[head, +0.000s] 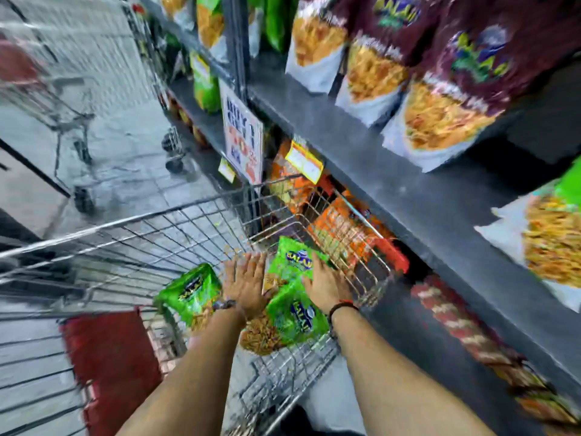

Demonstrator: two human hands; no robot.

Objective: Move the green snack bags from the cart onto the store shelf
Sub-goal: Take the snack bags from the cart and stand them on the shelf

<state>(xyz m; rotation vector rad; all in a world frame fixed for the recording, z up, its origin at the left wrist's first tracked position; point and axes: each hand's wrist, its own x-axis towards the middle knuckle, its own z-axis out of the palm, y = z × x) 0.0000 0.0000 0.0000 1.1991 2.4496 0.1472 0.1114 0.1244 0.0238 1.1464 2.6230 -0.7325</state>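
Three green bags lie in the cart (163,215): one bag (191,292) at the left, tilted; a far bag (292,258) and a near bag (294,313) overlapping. The dark shelf (393,171) runs just beside the cart, carrying maroon bags (465,67).

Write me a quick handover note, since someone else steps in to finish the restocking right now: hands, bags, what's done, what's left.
Left hand: open, fingers spread, down in the cart on the green bags.
Right hand: open, flat on the green bags; no bag lifted yet.
Green snack bags: one at the left, one further in, one nearest, all in the cart.
Shelf: carries maroon bags; one green bag shows at the right edge.
Left: grasp the bags and shelve all three.
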